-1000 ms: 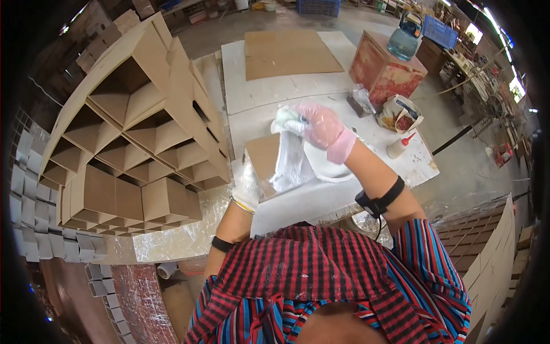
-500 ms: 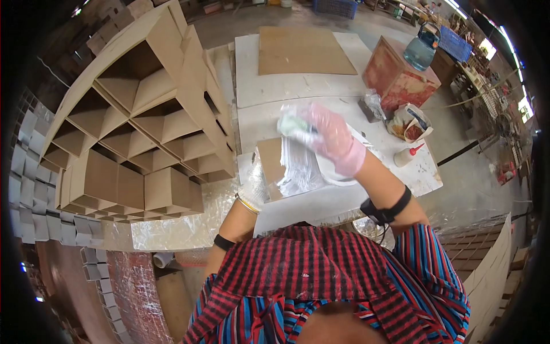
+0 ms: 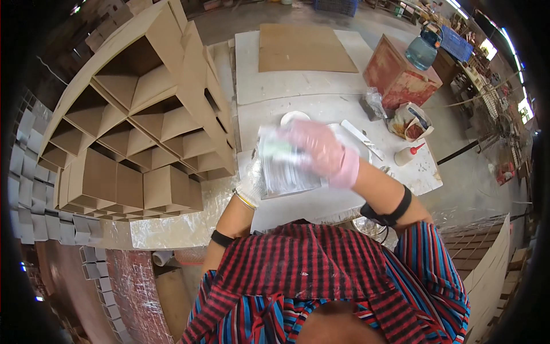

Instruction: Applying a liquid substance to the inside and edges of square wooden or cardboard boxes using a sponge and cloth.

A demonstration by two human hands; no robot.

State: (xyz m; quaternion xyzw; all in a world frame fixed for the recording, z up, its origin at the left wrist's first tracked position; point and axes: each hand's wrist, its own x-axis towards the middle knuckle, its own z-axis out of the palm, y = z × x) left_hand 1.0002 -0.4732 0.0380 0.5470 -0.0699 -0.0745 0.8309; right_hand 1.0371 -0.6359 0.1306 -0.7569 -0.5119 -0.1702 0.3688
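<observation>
A square cardboard piece (image 3: 292, 182) lies on the white work table, its upper face streaked with a wet white coating. My right hand (image 3: 321, 150), in a pink glove, grips a pale green and white sponge-like pad (image 3: 277, 148) over the piece's far left part; motion blurs both. At the left edge of the cardboard is my left hand (image 3: 250, 182) in a white glove, its fingers too indistinct to make out. Partly behind my right hand a round white dish (image 3: 295, 117) shows, and a flat white strip (image 3: 362, 139) lies beyond my wrist.
A tall stack of cardboard compartment boxes (image 3: 146, 123) stands left. On the table are a brown cardboard sheet (image 3: 303, 49), a glue bottle with red nozzle (image 3: 408, 155) and a plastic bag (image 3: 410, 122). A worn red box (image 3: 395, 74) bears a blue-green water jug (image 3: 423, 51).
My right hand has swept left with the pad across the cardboard. White coating now covers the bare brown left strip. My left hand stays at the edge.
</observation>
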